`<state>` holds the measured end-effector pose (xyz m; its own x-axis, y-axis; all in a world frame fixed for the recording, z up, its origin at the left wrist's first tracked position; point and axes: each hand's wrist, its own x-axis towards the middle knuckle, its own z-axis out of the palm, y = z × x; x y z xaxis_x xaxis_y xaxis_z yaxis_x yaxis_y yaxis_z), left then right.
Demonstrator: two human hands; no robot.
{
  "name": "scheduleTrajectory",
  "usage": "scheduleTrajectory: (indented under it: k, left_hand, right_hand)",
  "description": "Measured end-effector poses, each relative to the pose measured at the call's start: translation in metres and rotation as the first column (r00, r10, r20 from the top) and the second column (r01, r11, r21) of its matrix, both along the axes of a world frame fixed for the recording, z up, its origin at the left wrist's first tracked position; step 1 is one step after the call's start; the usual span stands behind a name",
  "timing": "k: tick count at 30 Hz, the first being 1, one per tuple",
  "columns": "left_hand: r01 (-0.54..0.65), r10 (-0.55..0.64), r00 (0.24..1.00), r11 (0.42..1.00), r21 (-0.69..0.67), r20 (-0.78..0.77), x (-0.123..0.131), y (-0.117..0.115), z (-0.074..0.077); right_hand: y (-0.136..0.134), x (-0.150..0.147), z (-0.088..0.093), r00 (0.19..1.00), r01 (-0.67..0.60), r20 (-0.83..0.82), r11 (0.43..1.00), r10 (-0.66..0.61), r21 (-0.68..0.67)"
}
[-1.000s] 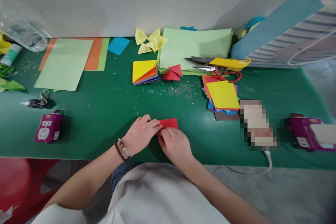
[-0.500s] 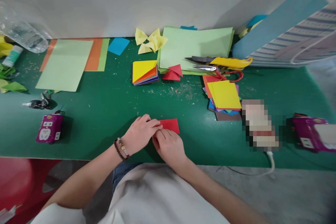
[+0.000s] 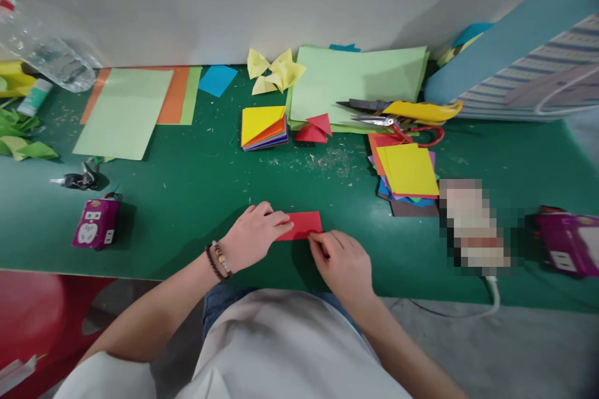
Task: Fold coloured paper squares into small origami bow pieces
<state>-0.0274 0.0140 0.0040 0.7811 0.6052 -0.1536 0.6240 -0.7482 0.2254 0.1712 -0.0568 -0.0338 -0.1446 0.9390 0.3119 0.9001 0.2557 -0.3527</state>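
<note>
A folded red paper strip [image 3: 302,225] lies flat on the green table [image 3: 187,199], near its front edge. My left hand [image 3: 255,235] presses on the strip's left end, with its fingers over the paper. My right hand [image 3: 341,264] sits at the lower right of the strip, its fingertips touching the lower edge. The paper's left end is hidden under my left fingers. A beaded bracelet [image 3: 218,260] circles my left wrist.
Behind the hands lie a multicoloured folded paper stack [image 3: 264,128], red paper triangles [image 3: 313,129] and scissors [image 3: 397,117] on green sheets. A purple power socket [image 3: 96,223] stands left, and another [image 3: 568,244] stands right. A pixelated object [image 3: 472,224] sits between the hands and the right socket.
My right hand has slid right along the red paper, away from my left hand, and more of the strip shows between them. The view has shifted slightly.
</note>
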Motion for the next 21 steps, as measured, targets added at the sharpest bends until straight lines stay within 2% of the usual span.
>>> scheduleTrajectory:
  k: [3,16,19,21]
  left_hand:
    - [-0.005,0.005,1.000,1.000,0.013,0.005,0.000,0.000,-0.001]
    - [-0.005,0.006,1.000,1.000,-0.028,0.017,-0.001,0.002,-0.001]
    - [0.002,-0.001,1.000,0.999,-0.036,0.015,-0.001,0.002,0.000]
    - [-0.001,0.002,1.000,0.999,-0.042,0.020,-0.001,0.001,0.000]
  right_hand:
    - [0.001,-0.002,-0.003,0.999,-0.023,0.041,1.000,0.023,-0.012]
    - [0.007,-0.059,-0.001,0.992,-0.112,0.064,0.992,0.109,0.050]
    - [0.007,-0.060,-0.001,0.990,-0.139,0.040,0.988,0.137,0.061]
    - [0.006,-0.051,-0.001,0.988,-0.153,-0.008,0.987,0.154,0.053]
